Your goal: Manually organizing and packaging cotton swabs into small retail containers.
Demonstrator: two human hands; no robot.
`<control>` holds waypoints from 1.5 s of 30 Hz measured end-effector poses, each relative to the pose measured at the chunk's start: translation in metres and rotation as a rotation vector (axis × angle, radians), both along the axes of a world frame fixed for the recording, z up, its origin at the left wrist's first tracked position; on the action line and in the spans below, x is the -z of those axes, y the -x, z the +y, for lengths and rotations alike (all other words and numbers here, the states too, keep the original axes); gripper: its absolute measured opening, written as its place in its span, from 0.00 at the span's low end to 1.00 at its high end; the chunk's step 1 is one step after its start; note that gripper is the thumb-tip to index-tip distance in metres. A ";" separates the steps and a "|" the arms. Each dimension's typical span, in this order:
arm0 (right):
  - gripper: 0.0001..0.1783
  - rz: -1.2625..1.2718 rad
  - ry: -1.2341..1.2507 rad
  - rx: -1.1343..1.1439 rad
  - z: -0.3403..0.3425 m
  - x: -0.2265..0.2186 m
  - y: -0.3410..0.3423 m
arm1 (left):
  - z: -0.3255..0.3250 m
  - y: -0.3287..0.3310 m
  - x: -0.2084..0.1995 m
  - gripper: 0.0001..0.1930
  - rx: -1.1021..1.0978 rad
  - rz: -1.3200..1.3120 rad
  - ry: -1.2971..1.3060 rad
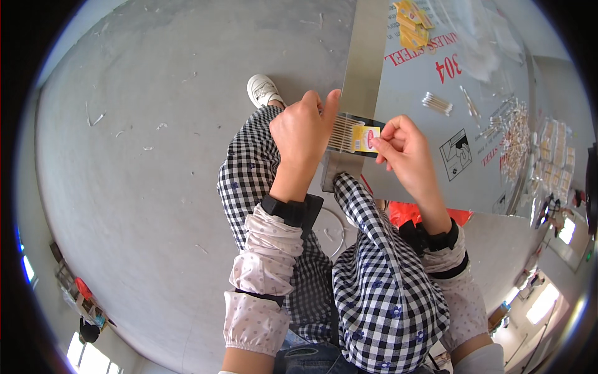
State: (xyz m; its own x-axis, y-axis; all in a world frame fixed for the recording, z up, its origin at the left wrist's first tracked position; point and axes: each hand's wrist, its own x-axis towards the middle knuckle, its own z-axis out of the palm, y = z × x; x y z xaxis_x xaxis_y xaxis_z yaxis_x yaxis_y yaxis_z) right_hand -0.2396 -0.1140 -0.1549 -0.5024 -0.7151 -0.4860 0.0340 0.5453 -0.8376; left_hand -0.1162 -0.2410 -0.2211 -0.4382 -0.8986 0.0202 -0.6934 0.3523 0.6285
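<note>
A flat row of cotton swabs (342,133) lies side by side over a dark flat piece (359,118) at the near left edge of the table. A small yellow printed card (366,138) covers their right ends. My right hand (405,149) pinches the card's right side between thumb and fingers. At the other end of the row, my left hand (302,131) is closed, with its thumb pointing up and away. Its fingers are turned from view, so whatever they grip is hidden.
On the sheet-covered table (405,93) are a small bundle of swabs (437,104), a loose swab heap (516,134), yellow cards (412,25) and clear plastic bags (479,53). Packed swabs (553,156) sit at the far right. A red bag (405,214) shows below the table edge.
</note>
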 end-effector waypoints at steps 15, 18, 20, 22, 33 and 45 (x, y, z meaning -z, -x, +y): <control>0.08 0.124 -0.040 -0.040 -0.019 -0.002 -0.013 | -0.001 0.000 0.011 0.24 -0.018 0.097 0.045; 0.07 0.118 -0.043 -0.040 -0.026 -0.001 -0.019 | -0.001 0.002 0.009 0.24 -0.026 0.106 0.008; 0.07 0.123 -0.039 -0.052 -0.028 0.003 -0.021 | -0.001 0.003 0.008 0.24 -0.030 0.109 -0.019; 0.07 0.124 -0.034 -0.064 -0.033 0.004 -0.025 | -0.001 0.002 0.007 0.25 -0.028 0.108 -0.018; 0.09 0.293 0.009 -0.073 -0.032 0.010 -0.026 | -0.001 0.000 0.009 0.25 -0.037 0.111 -0.014; 0.11 0.451 0.054 -0.126 -0.033 0.024 -0.027 | -0.001 0.001 0.008 0.25 -0.052 0.116 -0.037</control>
State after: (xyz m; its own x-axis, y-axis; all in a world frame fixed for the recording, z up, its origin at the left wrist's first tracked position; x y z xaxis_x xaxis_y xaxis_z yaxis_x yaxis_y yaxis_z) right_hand -0.2123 -0.1471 -0.1786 -0.5628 -0.8023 -0.1991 -0.4035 0.4768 -0.7809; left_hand -0.1175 -0.2419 -0.2292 -0.3880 -0.9210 0.0347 -0.6320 0.2933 0.7174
